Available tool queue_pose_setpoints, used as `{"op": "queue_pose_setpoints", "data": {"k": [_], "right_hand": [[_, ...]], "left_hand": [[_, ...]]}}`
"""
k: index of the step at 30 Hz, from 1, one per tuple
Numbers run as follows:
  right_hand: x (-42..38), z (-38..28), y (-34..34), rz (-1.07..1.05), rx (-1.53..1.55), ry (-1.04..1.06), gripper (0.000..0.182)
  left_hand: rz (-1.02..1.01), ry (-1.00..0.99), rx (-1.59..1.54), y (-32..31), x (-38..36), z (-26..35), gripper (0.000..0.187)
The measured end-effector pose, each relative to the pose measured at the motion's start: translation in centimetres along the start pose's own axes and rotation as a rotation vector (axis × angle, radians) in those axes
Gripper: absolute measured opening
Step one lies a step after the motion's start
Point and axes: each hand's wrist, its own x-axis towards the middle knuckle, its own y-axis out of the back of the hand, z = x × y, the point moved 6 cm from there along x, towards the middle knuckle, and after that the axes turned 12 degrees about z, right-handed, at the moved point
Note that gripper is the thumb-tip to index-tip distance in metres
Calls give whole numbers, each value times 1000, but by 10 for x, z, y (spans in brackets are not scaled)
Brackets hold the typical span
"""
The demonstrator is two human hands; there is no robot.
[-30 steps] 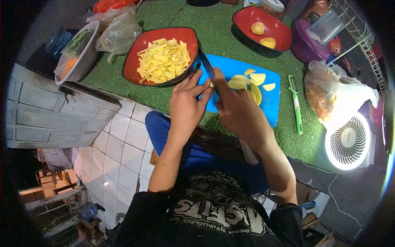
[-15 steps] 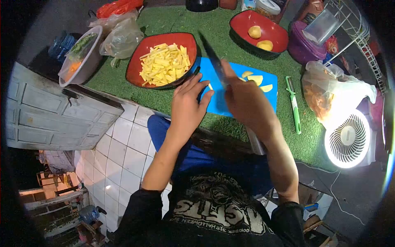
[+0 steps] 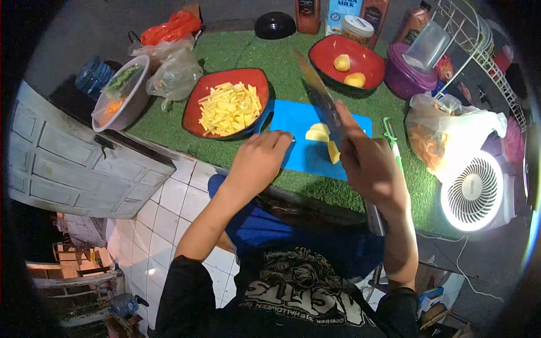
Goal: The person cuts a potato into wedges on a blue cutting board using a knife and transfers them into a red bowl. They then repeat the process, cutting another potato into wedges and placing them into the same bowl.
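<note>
My right hand is wrapped round a large knife, its blade slanting up over the blue cutting board. Beneath and left of the blade lie pale yellow potato slices, and another potato piece stands close to the blade. My left hand rests at the board's left edge, fingers together and bent. A small pale potato piece shows at its fingertips, mostly hidden. Just beyond is a red bowl heaped with cut potato sticks.
Two peeled potatoes sit in another red bowl at the back. A green-handled peeler lies right of the board, near a plastic bag and a lit round fan. A white tub stands far left.
The view has shifted, showing more of the counter's back. My right hand and knife have moved right, and potato slices now lie left of the blade. My left fingers have drawn together.
</note>
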Motion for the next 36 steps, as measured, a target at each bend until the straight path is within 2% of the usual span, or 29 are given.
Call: {"op": "queue_pose_setpoints", "data": {"k": [1, 2, 4, 6, 7, 8, 10, 11, 12, 13, 14, 15, 16, 18, 19, 20, 22, 23, 25, 28, 32, 34, 35, 36], "right_hand": [[5, -3, -2, 7, 0, 8, 64], [10, -9, -9, -33, -19, 40, 64], [20, -22, -24, -66, -34, 89, 64], [25, -34, -50, -257, -249, 192, 60], [26, -44, -56, -211, -419, 353, 61], [27, -48, -66, -53, -343, 554, 67], [40, -56, -81, -187, -327, 459, 79], [42, -62, -85, -190, -325, 472, 79], [45, -65, -85, -140, -255, 378, 85], [49, -68, -85, -91, -185, 284, 91], [53, -76, -87, -96, -182, 299, 91], [56, -79, -88, -149, -181, 198, 98], [57, -77, -91, -202, -183, 93, 106], [60, -80, -90, -179, -158, 125, 107], [61, -81, -89, -156, -130, 150, 108], [61, -80, -89, -156, -134, 148, 108], [61, -85, -85, -64, -106, 265, 109], [60, -84, -86, -63, -107, 267, 109], [58, -85, -84, -29, -88, 283, 109], [61, -84, -82, -19, -114, 287, 110], [66, -74, -77, -14, -171, 259, 108], [72, -63, -69, 3, -62, 169, 106], [72, -57, -67, 1, -59, 169, 106], [71, -52, -63, 54, -75, 223, 107]], "left_hand": [[36, 90, -65, 15, 1, -4, 23], [43, 87, -60, 28, 6, -8, 23], [283, 162, 19, 68, 13, -25, 26], [280, 205, 110, 81, 8, -48, 28], [266, 254, 187, 86, 7, -59, 31], [282, 247, 193, 90, 6, -62, 31], [331, 227, 213, 100, 2, -65, 35], [308, 228, 182, 102, 3, -67, 51], [315, 240, 193, 106, 6, -70, 51], [250, 131, 212, 106, 13, -69, 58], [183, 21, 229, 104, 18, -67, 64], [150, -4, 222, 97, 19, -70, 73], [153, 0, 225, 95, 20, -77, 73], [49, -150, 215, 82, 23, -77, 74], [65, -140, 214, 80, 25, -77, 66], [66, -141, 210, 79, 25, -77, 66], [122, -150, 180, 81, 28, -78, 54], [125, -151, 180, 81, 28, -78, 54], [190, -227, 256, 83, 27, -73, 42], [296, -296, 312, 84, 22, -71, 37], [315, -323, 315, 89, 14, -77, 34], [321, -153, 94, 93, 16, -98, 34], [372, -43, -68, 92, 19, -112, 32], [370, -39, -66, 95, 24, -115, 32]]}}
